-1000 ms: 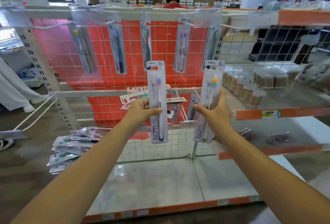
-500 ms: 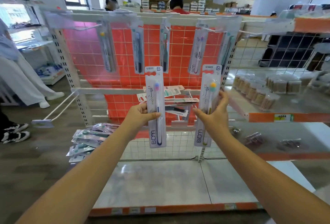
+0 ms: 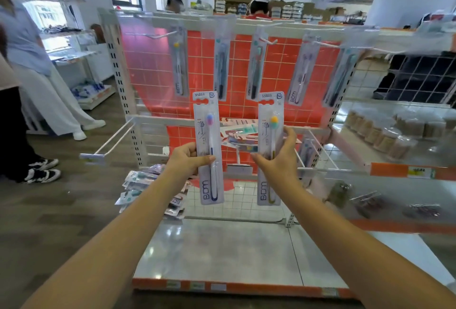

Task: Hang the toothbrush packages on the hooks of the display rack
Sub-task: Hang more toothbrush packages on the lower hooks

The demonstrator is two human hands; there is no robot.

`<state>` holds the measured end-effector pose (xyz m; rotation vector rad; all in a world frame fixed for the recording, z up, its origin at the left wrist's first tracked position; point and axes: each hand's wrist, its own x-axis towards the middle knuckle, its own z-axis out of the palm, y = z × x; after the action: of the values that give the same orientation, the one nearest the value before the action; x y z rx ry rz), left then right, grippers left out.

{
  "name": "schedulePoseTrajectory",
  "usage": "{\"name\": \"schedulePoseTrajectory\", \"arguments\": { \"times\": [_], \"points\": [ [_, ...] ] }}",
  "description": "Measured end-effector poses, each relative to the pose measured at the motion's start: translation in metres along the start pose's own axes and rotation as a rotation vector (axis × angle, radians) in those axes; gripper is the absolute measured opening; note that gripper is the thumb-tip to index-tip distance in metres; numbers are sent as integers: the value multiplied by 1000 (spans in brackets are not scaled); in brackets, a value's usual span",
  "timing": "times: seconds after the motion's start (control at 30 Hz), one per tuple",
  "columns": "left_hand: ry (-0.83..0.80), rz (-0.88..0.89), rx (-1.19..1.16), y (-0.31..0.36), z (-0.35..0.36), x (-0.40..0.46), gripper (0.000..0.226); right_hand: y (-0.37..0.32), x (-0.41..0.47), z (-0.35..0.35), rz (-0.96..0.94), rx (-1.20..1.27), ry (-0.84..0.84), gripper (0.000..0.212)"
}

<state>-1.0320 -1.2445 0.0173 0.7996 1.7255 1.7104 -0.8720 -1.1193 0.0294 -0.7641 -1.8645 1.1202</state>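
Left hand (image 3: 187,160) and right hand (image 3: 277,160) each pinch one upright toothbrush package (image 3: 209,151) (mid-card); hang-holes may miss the hooks (image 3: 267,40); cause: low grips.

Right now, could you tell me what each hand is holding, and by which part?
The left hand pinches the blue-handled toothbrush package at its left edge, mid-height. The right hand grips the yellow-headed toothbrush package across its middle.

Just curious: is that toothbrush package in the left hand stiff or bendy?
Probably fairly stiff: the toothbrush package stands straight upright though the left hand pinches only its middle. Likely light, since a thumb and fingers suffice. Its glossy plastic front may be slippery.
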Motion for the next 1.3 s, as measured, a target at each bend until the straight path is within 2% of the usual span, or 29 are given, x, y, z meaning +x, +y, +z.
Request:
{"name": "schedulePoseTrajectory", "arguments": {
  "times": [0.43,0.63,0.87,0.97,1.3],
  "points": [
    [51,32,-3,8,-71,22,23,-17,31,87,-52,17,-107,80],
    [52,-4,10,15,-111,57,34,-32,66,134,-75,54,-107,82],
    [62,28,2,33,-150,92,22,-44,92,184,-48,78,-130,82],
    [40,34,16,39,-164,99,26,-47,99,198,-40,89,-144,82],
    [56,43,-15,44,-188,111,31,-74,131,230,-164,127,-44,80]
  ]
}}
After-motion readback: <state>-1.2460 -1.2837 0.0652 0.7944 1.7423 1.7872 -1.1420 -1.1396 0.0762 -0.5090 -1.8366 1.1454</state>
